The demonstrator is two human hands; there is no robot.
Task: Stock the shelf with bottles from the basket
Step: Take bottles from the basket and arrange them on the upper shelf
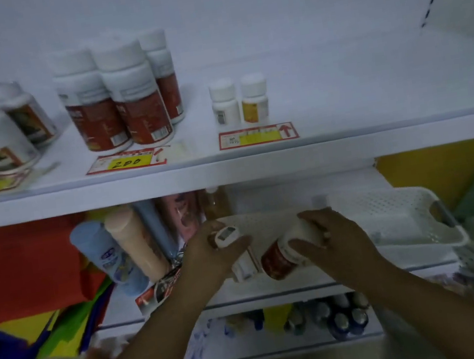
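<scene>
Over the white perforated plastic basket [393, 205] on the lower shelf, the right hand [336, 244] wraps a red-labelled white bottle [286, 252] while the left hand [210, 254] closes on a small white bottle [226, 236]. Both loads ride tilted; a loose grip could drop either onto the shelf edge before reaching the white upper shelf [371, 97].

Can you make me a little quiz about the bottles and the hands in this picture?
1. How many big red-label bottles stand together on the upper shelf?
2. True or false: the right hand holds a red-label bottle.
3. Which hand holds a small white bottle: A left hand, B right hand?

Key: 1. three. 2. true. 3. A.
</scene>
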